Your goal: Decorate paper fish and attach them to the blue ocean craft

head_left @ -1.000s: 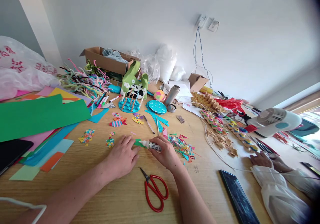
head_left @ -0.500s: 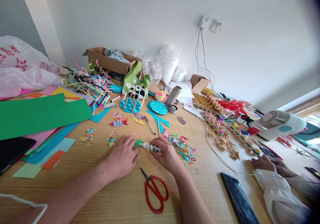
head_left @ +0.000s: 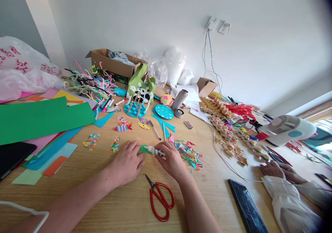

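Observation:
My right hand (head_left: 171, 159) is closed round a small white glue bottle (head_left: 159, 153) with a dark printed label. The bottle lies tilted, its nozzle pointing left at a small green paper piece (head_left: 143, 149) and apparently touching it. My left hand (head_left: 128, 163) rests on the table, its fingertips holding the left part of this piece down, thumb apart; the covered part is hidden. Below the hands lie red-handled scissors (head_left: 161, 198), tips toward the bottle. Left of my left hand are small coloured paper dots (head_left: 114, 148). Beyond it sits a striped paper fish (head_left: 122, 127).
Paper scraps (head_left: 188, 153) spread right of my right hand. A phone (head_left: 247, 205) lies at front right, near another person's hands (head_left: 281, 172). Large green sheets (head_left: 46, 122) cover the left side. A steel flask (head_left: 179, 99) and a white fan (head_left: 290, 129) stand farther back.
The glue bottle and my right hand have shifted slightly, the nozzle now a little farther right along the green paper. My left hand has stayed almost in place.

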`<action>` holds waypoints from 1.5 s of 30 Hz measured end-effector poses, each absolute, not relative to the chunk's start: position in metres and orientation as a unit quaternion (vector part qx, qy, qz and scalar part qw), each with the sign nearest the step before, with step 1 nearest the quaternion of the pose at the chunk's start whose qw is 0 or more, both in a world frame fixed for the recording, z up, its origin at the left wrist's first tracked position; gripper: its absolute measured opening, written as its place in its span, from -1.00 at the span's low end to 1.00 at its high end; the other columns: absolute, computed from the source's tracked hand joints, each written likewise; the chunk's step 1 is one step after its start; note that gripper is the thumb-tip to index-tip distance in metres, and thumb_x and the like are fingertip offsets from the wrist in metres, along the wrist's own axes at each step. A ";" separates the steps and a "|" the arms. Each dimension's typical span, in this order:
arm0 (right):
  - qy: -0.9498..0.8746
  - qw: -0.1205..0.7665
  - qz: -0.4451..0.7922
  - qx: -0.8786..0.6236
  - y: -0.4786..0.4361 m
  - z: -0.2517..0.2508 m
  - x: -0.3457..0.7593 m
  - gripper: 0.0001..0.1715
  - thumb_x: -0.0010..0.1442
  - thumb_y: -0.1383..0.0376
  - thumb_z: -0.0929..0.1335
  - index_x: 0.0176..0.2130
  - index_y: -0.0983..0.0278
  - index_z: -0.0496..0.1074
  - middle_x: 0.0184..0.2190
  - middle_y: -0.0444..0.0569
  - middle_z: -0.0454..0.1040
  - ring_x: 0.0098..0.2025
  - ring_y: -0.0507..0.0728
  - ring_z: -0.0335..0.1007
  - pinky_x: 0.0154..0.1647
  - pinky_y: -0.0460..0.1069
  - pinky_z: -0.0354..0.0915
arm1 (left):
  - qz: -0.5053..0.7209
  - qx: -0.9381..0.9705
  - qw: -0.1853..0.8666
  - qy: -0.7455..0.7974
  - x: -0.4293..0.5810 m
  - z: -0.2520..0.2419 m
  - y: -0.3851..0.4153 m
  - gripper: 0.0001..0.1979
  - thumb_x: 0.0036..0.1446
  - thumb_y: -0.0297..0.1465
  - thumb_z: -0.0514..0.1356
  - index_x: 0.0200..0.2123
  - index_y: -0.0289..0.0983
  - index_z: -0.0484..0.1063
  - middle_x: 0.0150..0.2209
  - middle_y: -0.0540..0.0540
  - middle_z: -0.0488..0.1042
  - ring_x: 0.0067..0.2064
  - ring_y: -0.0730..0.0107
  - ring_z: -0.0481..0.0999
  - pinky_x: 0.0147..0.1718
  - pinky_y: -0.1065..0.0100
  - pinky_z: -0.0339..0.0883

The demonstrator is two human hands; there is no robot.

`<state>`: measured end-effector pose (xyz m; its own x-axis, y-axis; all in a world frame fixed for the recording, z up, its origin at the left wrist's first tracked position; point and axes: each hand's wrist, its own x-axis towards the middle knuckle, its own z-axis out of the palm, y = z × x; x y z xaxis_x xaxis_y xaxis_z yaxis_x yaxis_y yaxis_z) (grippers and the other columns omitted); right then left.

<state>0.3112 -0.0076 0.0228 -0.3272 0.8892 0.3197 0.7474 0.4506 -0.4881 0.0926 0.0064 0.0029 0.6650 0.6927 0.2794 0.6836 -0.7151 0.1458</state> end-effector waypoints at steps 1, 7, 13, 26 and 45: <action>-0.805 0.277 0.128 -0.508 -0.008 0.023 0.311 -0.67 0.10 0.50 0.40 -0.14 0.19 0.45 -0.19 -0.01 0.47 -0.13 0.19 0.37 -0.11 0.06 0.32 | 0.158 0.913 0.015 0.377 0.093 0.003 0.006 -0.71 0.29 -0.31 0.03 -0.10 -0.25 0.52 0.01 -0.26 0.45 0.13 -0.04 0.29 0.15 -0.11 0.16; -0.808 0.273 0.136 -0.503 -0.008 0.024 0.311 -0.67 0.10 0.49 0.41 -0.14 0.19 0.44 -0.18 -0.02 0.47 -0.13 0.18 0.38 -0.13 0.06 0.33 | 0.168 0.911 0.016 0.375 0.092 0.002 0.007 -0.72 0.29 -0.31 0.05 -0.11 -0.25 0.52 0.01 -0.27 0.45 0.15 -0.04 0.28 0.17 -0.09 0.14; -0.805 0.272 0.136 -0.509 -0.008 0.022 0.312 -0.68 0.10 0.49 0.41 -0.16 0.18 0.44 -0.20 -0.02 0.47 -0.14 0.18 0.38 -0.14 0.05 0.33 | 0.174 0.910 0.024 0.377 0.092 0.000 0.007 -0.73 0.28 -0.30 0.07 -0.12 -0.24 0.52 0.00 -0.26 0.45 0.15 -0.01 0.28 0.15 -0.07 0.15; -0.796 0.292 0.139 -0.512 -0.009 0.023 0.313 -0.70 0.10 0.45 0.42 -0.15 0.19 0.44 -0.21 -0.02 0.47 -0.14 0.18 0.40 -0.13 0.05 0.33 | 0.182 0.907 0.027 0.378 0.093 0.000 0.007 -0.72 0.29 -0.31 0.06 -0.10 -0.24 0.52 0.00 -0.28 0.44 0.14 -0.03 0.28 0.14 -0.09 0.16; -0.761 0.349 0.229 -0.495 -0.009 0.030 0.317 -0.72 0.12 0.36 0.44 -0.12 0.21 0.47 -0.22 -0.05 0.48 -0.20 0.11 0.40 -0.18 -0.01 0.31 | 0.230 0.874 0.129 0.407 0.075 0.032 0.020 -0.60 0.15 -0.64 0.00 -0.01 -0.29 0.44 0.01 -0.16 0.48 0.09 0.23 0.35 0.14 0.15 0.27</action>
